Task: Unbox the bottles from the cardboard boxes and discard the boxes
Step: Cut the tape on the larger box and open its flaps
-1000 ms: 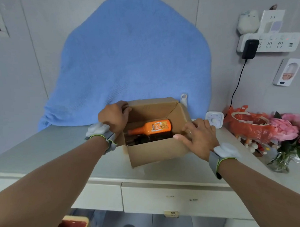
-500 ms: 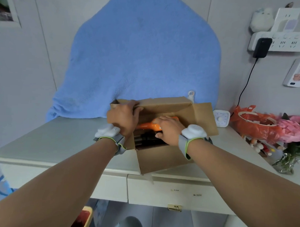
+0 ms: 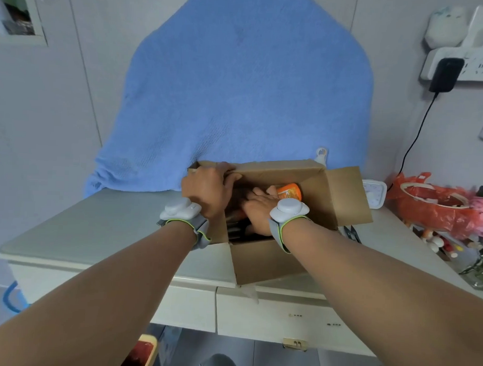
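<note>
My left hand [image 3: 207,188] grips the cardboard box [image 3: 262,263] wall, so brace there. Right hand [image 3: 257,210] is inside, on the orange bottle [image 3: 289,191] — can't tell if it's grasped — wrap fully, lift straight.

Both forearms bare, stretched forward and converging. Left hand [image 3: 204,189] knuckles up, fingers curled over the far-left rim of the cardboard box [image 3: 270,262], gripping it. Right hand [image 3: 257,210] palm down, sunk inside the box, fingers pointing forward; grip hidden. Left wrist strap [image 3: 183,212] and right wrist strap [image 3: 288,212] grey, each with a white puck.
</note>
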